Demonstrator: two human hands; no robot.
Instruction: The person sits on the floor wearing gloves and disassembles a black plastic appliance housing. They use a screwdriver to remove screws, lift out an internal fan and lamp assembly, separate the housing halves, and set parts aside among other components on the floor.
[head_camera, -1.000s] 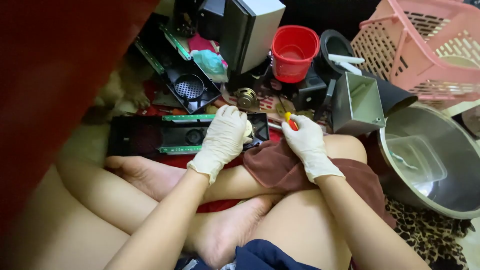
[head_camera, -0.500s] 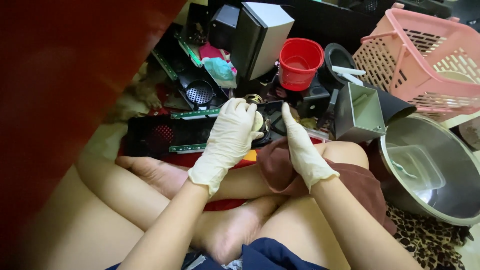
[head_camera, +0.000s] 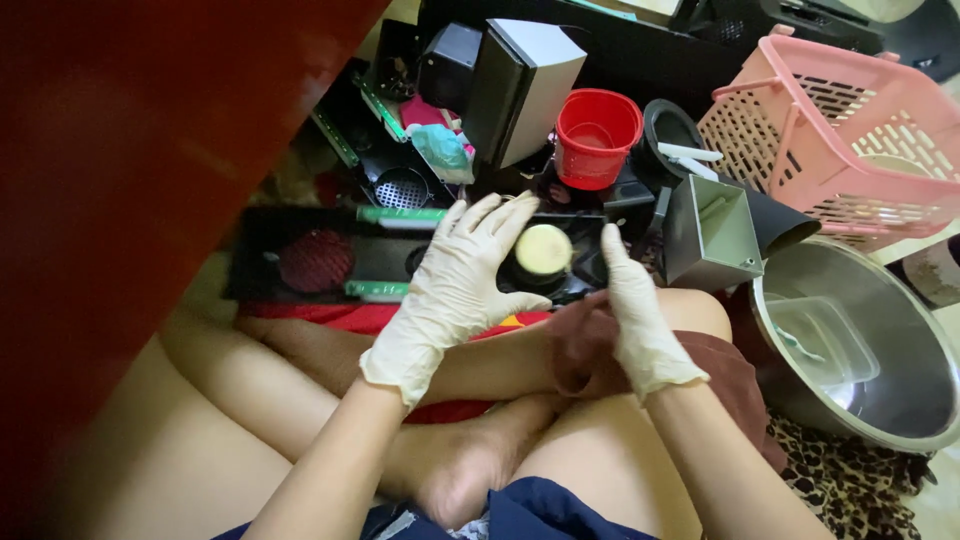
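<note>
The left hand (head_camera: 450, 290) lies with fingers spread over a black tray (head_camera: 300, 262), its grip loosely cupping a pale round disc (head_camera: 543, 249) on the tray. The right hand (head_camera: 640, 325) braces beside it, fingers straight, holding nothing; best keep the tray steady and lift the disc squarely

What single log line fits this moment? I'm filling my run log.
left hand: open, touching round cream-topped part | right hand: open, beside part | red cup behind

Soft indoor light; sharp centre; blurred red edge.
</note>
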